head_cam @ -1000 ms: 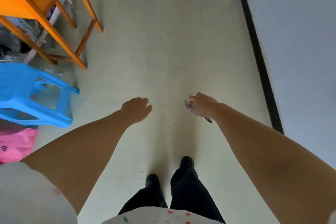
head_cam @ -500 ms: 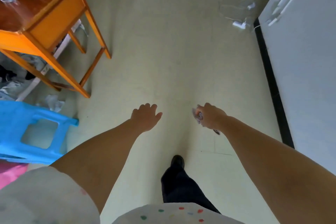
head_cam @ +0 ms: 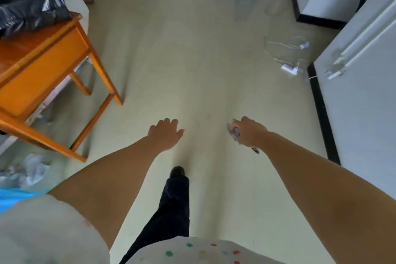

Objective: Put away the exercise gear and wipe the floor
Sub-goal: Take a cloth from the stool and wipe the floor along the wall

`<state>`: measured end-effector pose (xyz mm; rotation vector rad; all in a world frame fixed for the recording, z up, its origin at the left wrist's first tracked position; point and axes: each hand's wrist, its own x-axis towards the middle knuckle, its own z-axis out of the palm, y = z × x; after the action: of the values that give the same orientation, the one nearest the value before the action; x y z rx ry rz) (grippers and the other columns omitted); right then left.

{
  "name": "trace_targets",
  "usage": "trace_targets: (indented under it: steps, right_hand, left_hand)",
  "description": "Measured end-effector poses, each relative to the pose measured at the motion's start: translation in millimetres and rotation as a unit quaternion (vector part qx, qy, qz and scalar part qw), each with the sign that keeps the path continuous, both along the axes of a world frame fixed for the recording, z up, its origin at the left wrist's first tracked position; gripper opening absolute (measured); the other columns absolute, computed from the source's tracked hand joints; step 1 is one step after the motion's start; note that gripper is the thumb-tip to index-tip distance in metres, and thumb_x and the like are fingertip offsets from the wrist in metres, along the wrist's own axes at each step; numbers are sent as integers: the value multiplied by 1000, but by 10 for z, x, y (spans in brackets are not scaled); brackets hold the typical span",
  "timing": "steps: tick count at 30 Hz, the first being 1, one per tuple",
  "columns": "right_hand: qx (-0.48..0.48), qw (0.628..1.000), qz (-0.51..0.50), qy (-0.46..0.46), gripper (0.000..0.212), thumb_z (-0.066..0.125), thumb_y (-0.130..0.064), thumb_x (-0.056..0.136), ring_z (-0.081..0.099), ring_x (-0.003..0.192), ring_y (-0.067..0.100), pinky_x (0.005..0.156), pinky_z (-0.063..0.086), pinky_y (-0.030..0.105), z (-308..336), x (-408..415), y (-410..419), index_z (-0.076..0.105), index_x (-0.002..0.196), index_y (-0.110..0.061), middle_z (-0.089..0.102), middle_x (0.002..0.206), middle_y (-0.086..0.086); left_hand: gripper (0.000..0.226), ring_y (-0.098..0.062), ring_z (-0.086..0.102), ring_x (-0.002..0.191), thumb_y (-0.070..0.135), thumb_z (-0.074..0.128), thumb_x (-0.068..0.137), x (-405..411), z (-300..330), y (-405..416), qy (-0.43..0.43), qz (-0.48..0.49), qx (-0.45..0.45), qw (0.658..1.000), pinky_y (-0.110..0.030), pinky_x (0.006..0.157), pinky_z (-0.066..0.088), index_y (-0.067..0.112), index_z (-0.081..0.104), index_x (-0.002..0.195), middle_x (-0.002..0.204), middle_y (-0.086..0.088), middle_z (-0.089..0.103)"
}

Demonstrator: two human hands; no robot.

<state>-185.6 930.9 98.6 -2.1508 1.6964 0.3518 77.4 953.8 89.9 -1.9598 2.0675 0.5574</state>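
Right hand (head_cam: 249,133) grips a small grey item (head_cam: 233,132), identity unclear | left hand (head_cam: 166,134) loose, empty | bare floor (head_cam: 203,60) lies ahead of both | no exercise gear visible.

**No readable text in view**

Nothing here carries lettering, numbers, brand marks or signs that can be made out. The only markings are small coloured dots on the person's white shirt (head_cam: 201,251) at 6 o'clock, and these are a pattern, not writing. The small greyish object (head_cam: 234,133) gripped in the right hand (head_cam: 249,132) is too blurred to show any label.
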Motion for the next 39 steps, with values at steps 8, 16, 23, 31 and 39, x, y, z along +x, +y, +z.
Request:
trace_targets:
  steps: [8, 16, 23, 31, 39]
  right_hand:
    - [3, 998, -55, -40, 19, 52, -14, 85, 59, 86, 23, 83, 52, 37, 181, -1, -2102, 43, 81, -30, 51, 99, 3]
    - [-8, 994, -108, -8, 23, 55, -13, 86, 56, 97, 26, 87, 51, 40, 101, -725, -4056, 54, 108, -17, 50, 109, 7]
    - [-1, 993, -119, -19, 23, 56, -15, 86, 55, 97, 24, 84, 50, 35, 121, -1538, -5929, 54, 109, -20, 49, 109, 6]
    - [36, 995, -89, -9, 29, 61, -16, 85, 55, 104, 29, 90, 49, 40, 131, -2008, -7987, 54, 113, -20, 48, 113, 9]
    - [11, 996, -84, -6, 16, 52, -24, 93, 58, 100, 29, 87, 47, 34, -48, -2235, -10235, 53, 108, -19, 43, 101, 5]
  left_hand:
    - [49, -27, 43, 126, 43, 27, 100, -23, 289, -2372, -26, -40, 8, 999, -40, 100, 36, 15, 34, 141, 136, -10, 45]
    - [47, -27, 43, 125, 41, 29, 100, -881, 258, -4523, -7, -114, -16, 993, -40, 99, 36, 16, 36, 139, 135, -9, 45]
    - [47, -26, 45, 124, 42, 29, 100, -1693, 232, -6514, 10, -86, -19, 996, -40, 100, 36, 16, 38, 139, 134, -10, 47]
    - [47, -27, 45, 125, 42, 28, 100, -2044, 161, -8330, 9, -51, 17, 998, -41, 101, 38, 16, 37, 139, 135, -10, 46]
    - [46, -25, 46, 124, 40, 30, 100, -2313, 60, -10699, 18, -55, -2, 998, -40, 101, 37, 15, 39, 137, 133, -9, 47]
